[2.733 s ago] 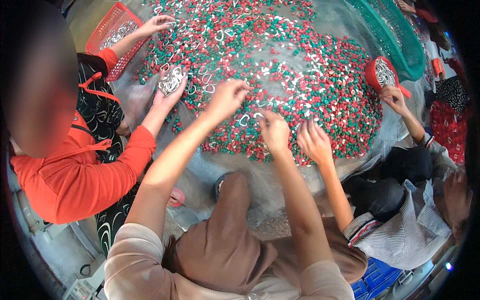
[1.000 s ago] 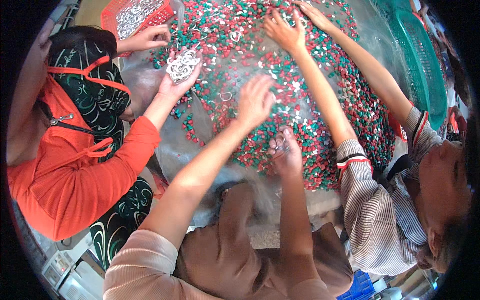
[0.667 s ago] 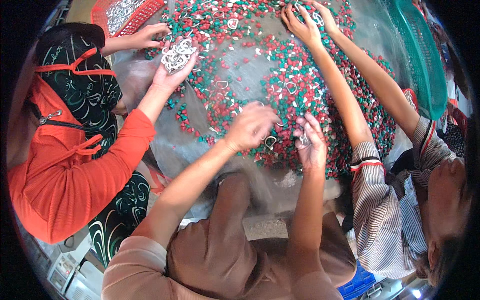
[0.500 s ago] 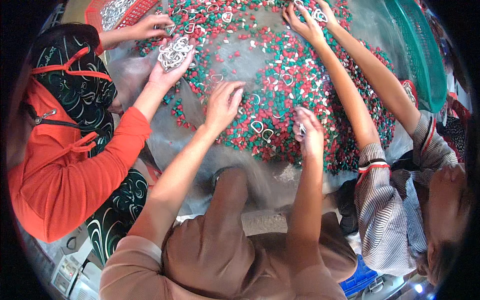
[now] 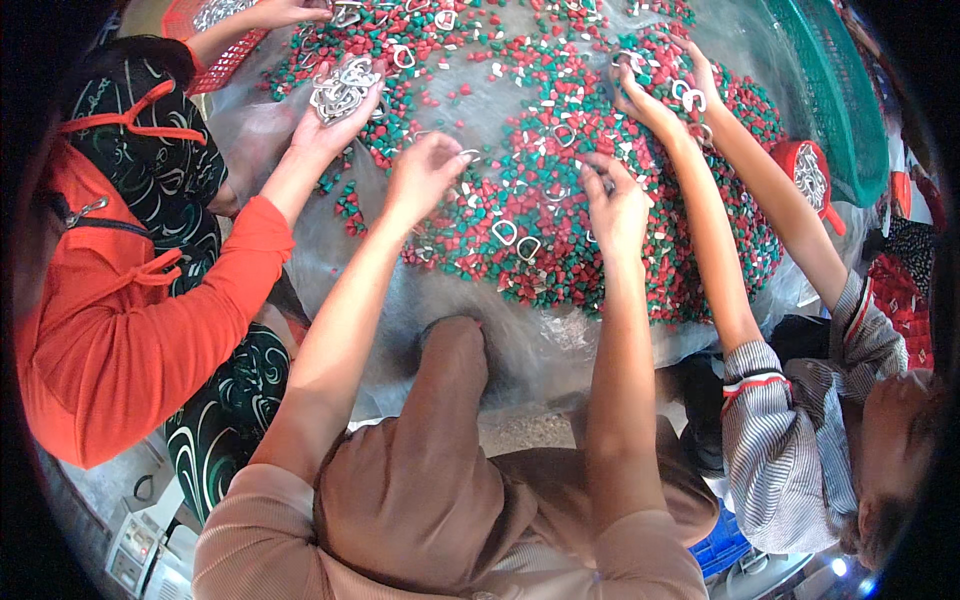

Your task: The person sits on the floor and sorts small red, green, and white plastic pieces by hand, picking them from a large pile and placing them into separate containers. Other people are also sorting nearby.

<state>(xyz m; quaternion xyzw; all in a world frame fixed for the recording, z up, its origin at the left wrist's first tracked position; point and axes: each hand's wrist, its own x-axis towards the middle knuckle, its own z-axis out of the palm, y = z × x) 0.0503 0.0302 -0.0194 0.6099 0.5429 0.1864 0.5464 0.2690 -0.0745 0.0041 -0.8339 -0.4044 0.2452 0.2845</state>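
Note:
My left hand (image 5: 425, 180) is closed over the near left of the spread, pinching a silvery D-ring (image 5: 471, 155) between thumb and fingertips. Farther right, my right hand (image 5: 620, 212) has its fingers curled just above the pieces. A bit of grey metal (image 5: 607, 184) shows inside its grip, its full shape hidden by the fingers. Small red, green and white pieces (image 5: 560, 282) lie thickly below both hands. Among them, between my hands, rest two loose D-rings, one at the left (image 5: 504, 232) and one beside it (image 5: 528, 249). Another D-ring (image 5: 564, 135) lies farther off.
At left, a co-worker's palm (image 5: 335, 128) carries a heap of metal rings (image 5: 345, 92). Another co-worker's hands (image 5: 650, 112) hold rings on the right. A red basket (image 5: 222, 68), a green basket (image 5: 845, 120) and a small red basket (image 5: 833, 217) edge the plastic sheet (image 5: 450, 95).
My left hand has moved slightly left and away from me, its fingers now closed on a D-ring. My right hand has reached farther forward. The right co-worker's hands have come nearer.

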